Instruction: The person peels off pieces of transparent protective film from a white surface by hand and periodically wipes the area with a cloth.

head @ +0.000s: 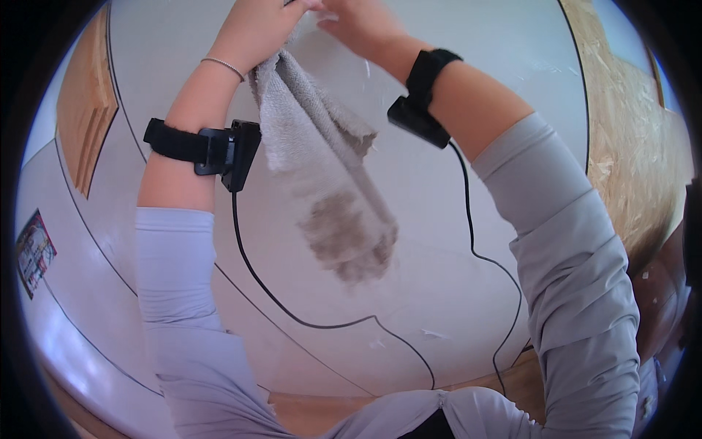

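Observation:
A grey terry cloth (315, 126) with a brown stain near its lower end hangs from my left hand (266, 24) at the top of the view. That hand is closed around the cloth's upper part. My right hand (354, 22) is raised close beside it, its fingertips near or touching those of the left; motion blur and the picture's edge hide part of the fingers. Whether the right hand holds anything cannot be told. Black straps with small black devices and cables sit on both forearms.
Large pale panels (439, 219) with dark seams lie beneath the arms. Stacked plywood pieces (90, 104) are at the upper left, a printed picture (37, 252) at the far left, and an oriented strand board (625, 137) at the right. Thin black cables (285, 318) hang before my body.

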### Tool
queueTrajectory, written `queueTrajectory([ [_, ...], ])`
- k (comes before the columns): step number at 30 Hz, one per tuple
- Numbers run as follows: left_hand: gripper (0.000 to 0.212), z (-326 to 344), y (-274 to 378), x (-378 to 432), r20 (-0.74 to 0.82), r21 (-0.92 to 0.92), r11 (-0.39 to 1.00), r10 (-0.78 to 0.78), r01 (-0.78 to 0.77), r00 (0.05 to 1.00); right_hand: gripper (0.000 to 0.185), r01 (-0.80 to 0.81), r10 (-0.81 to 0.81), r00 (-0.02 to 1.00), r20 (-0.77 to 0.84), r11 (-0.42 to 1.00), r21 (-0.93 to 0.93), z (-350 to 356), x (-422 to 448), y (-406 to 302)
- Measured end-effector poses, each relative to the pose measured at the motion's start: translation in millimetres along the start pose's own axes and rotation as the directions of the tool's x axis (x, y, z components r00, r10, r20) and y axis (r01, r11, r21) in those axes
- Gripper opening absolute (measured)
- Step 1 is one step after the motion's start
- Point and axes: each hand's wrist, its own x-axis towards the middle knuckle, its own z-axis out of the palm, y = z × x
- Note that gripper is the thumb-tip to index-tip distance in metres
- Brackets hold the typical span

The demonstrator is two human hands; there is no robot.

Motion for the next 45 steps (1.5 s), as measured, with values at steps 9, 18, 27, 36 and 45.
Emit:
queueTrajectory([
  [9,0.018,-43.7,40.4,36.5,-0.286,-0.13,0.991,-0.042,0.004,0.957,0.02,0.092,-0.092,0.995,0.035,0.996,0.007,-101.9,91.3,-18.7],
  [18,0.025,15.3,30.4,-30.7,0.532,0.033,0.991,-0.129,0.132,0.837,0.019,0.405,-0.369,0.911,0.185,0.885,-0.23,-156.1,115.1,-74.0],
  [27,0.078,9.8,-15.4,-51.5,-0.262,-0.392,0.778,-0.606,0.492,0.751,0.019,0.504,-0.392,0.73,0.56,0.862,-0.054,-107.2,77.1,-168.6],
  [36,0.038,-20.7,-40.4,5.1,-0.407,-0.065,0.949,-0.307,0.308,0.86,0.011,0.533,-0.505,0.846,0.171,0.792,-0.298,-50.7,24.2,-147.3],
  [45,0.042,30.6,151.4,-270.1,0.284,-0.331,0.788,-0.441,0.519,0.851,0.021,0.421,-0.634,0.742,0.218,0.694,0.585,-55.4,-270.4,-189.0],
])
